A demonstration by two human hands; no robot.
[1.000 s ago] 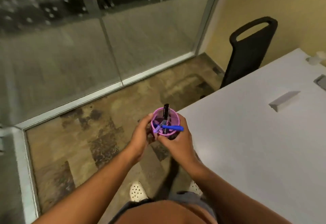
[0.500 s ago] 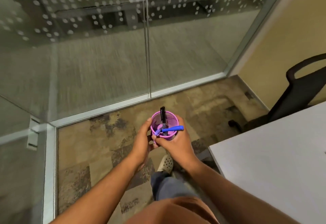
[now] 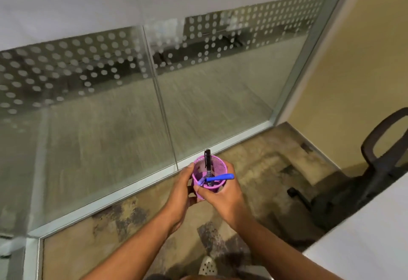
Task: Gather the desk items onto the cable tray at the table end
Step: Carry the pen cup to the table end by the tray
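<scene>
A pink mesh pen cup is held upright in front of me, above the floor and away from the table. My left hand wraps its left side and my right hand grips its right side and front. A black marker stands in the cup, sticking up past the rim. A blue pen lies slanted across the opening, its end poking out to the right. No cable tray is in view.
A white table corner shows at the lower right. A black office chair stands beyond it by the yellow wall. A glass partition with a dotted band fills the view ahead. Patterned carpet lies underfoot, with my shoe visible.
The view has swung left and up, away from the table, which slid to the lower right. Both hands keep the same hold on the cup; the pens inside have not shifted.
</scene>
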